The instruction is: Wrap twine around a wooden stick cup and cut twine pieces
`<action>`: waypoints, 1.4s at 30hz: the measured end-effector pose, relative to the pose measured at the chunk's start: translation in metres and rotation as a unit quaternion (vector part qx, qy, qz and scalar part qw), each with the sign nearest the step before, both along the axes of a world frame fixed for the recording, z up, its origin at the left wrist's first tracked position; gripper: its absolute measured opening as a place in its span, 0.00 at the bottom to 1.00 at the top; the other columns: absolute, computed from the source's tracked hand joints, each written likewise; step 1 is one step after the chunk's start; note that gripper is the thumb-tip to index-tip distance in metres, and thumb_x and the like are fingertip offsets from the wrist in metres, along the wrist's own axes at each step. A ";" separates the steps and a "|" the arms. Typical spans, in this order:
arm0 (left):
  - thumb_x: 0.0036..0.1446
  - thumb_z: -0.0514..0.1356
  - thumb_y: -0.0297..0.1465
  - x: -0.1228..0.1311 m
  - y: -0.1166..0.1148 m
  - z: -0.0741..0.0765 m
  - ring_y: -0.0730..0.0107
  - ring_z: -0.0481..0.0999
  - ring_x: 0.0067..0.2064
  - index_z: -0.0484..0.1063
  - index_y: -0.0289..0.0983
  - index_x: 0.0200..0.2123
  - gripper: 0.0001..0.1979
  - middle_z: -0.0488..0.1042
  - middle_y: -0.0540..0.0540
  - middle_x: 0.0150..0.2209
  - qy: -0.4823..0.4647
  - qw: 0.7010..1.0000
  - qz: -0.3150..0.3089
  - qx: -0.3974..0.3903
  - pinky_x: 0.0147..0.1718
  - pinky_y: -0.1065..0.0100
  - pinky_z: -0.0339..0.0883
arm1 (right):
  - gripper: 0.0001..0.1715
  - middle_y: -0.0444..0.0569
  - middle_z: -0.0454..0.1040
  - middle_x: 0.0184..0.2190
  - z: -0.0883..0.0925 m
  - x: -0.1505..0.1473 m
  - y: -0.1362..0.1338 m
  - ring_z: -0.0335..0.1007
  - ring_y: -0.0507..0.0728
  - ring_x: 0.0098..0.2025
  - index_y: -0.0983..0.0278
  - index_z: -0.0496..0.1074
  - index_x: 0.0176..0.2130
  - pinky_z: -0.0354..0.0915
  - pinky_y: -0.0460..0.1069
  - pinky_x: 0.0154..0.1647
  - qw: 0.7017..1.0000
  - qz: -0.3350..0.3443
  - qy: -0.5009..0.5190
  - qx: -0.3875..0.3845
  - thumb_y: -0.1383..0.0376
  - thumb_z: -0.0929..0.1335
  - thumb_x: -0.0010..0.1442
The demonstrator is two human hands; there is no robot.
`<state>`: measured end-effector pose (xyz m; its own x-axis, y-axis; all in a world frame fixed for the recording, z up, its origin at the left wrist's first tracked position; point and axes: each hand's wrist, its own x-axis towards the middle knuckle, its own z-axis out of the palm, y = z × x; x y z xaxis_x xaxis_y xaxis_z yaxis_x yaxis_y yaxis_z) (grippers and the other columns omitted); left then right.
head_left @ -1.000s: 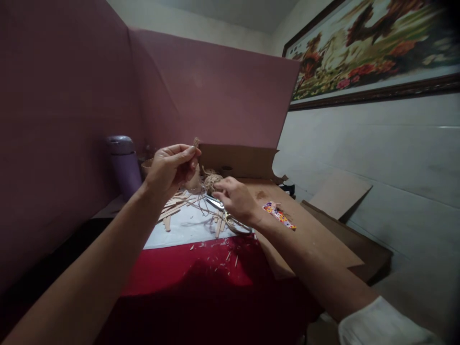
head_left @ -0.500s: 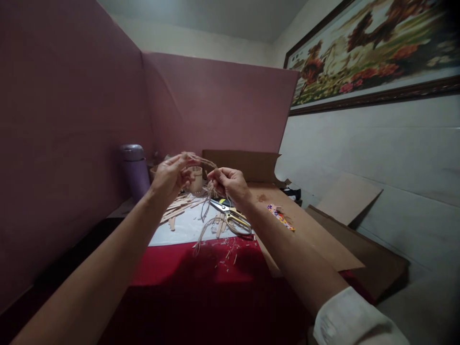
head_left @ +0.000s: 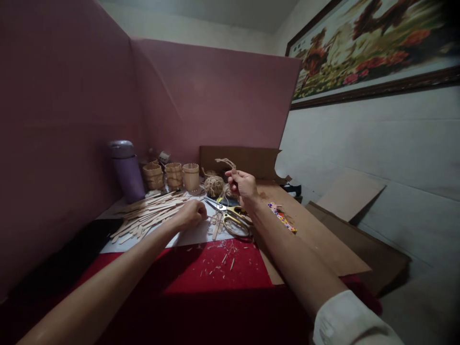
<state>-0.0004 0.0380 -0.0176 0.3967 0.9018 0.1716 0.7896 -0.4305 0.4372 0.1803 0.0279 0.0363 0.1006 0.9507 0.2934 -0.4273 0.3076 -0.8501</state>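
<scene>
Dim shot, light apparently from overhead, left hand (head_left: 192,214) shadowing the bench's red cloth (head_left: 215,282), which went near-black up front; forearms (head_left: 125,268) were wide-angle stretched, top-right corner dark, fine detail soft.

The right hand (head_left: 243,186) pinches frayed twine (head_left: 225,162) above the red-covered desk (head_left: 179,270); the left hand (head_left: 193,214) is curled low, its grip hidden. Scissors (head_left: 222,207) lie between the hands. Beyond them stands a twine ball (head_left: 213,186); wooden sticks (head_left: 145,213) lie left of the left hand, three cups (head_left: 174,177) beyond it.
</scene>
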 end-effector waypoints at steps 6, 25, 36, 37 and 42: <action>0.47 0.58 0.25 -0.012 0.010 0.036 0.67 0.68 0.29 0.75 0.36 0.25 0.05 0.74 0.45 0.27 0.024 0.993 0.079 0.085 0.27 0.69 0.52 | 0.13 0.38 0.63 0.16 -0.029 0.014 0.018 0.50 0.42 0.13 0.68 0.69 0.27 0.45 0.39 0.12 0.998 -0.027 0.050 -0.025 0.60 0.72 0.50; 0.48 0.65 0.38 0.044 -0.020 0.019 0.67 0.75 0.33 0.73 0.32 0.41 0.19 0.77 0.43 0.31 -0.460 0.842 -0.155 -0.238 0.37 0.66 0.64 | 0.12 0.39 0.65 0.19 -0.032 0.006 0.001 0.51 0.42 0.15 0.68 0.72 0.30 0.49 0.39 0.13 0.991 0.095 0.089 0.008 0.61 0.72 0.50; 0.61 0.53 0.36 0.033 -0.019 0.018 0.69 0.76 0.27 0.72 0.28 0.38 0.16 0.77 0.39 0.29 -0.519 0.736 -0.123 -0.417 0.31 0.67 0.67 | 0.08 0.38 0.63 0.17 -0.034 0.020 0.009 0.48 0.42 0.14 0.69 0.70 0.30 0.46 0.39 0.12 0.989 0.077 0.124 -0.009 0.65 0.70 0.53; 0.61 0.52 0.37 0.032 -0.019 0.018 0.68 0.76 0.27 0.72 0.28 0.38 0.16 0.77 0.38 0.29 -0.516 0.735 -0.122 -0.423 0.31 0.67 0.67 | 0.08 0.38 0.63 0.17 -0.033 0.022 0.009 0.47 0.42 0.14 0.68 0.70 0.30 0.46 0.39 0.12 0.989 0.076 0.128 -0.009 0.65 0.70 0.53; 0.59 0.56 0.37 0.032 -0.019 0.017 0.68 0.75 0.26 0.72 0.29 0.37 0.14 0.77 0.39 0.29 -0.499 0.739 -0.113 -0.437 0.30 0.67 0.66 | 0.09 0.37 0.61 0.16 -0.031 0.025 0.010 0.46 0.42 0.14 0.67 0.69 0.30 0.44 0.39 0.12 0.989 0.055 0.133 -0.012 0.64 0.71 0.53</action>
<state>0.0313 0.0186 -0.0009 0.6241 0.7707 -0.1285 -0.1638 0.2898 0.9430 0.2054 0.0379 0.0053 0.0665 0.9666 0.2474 -0.6671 0.2275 -0.7093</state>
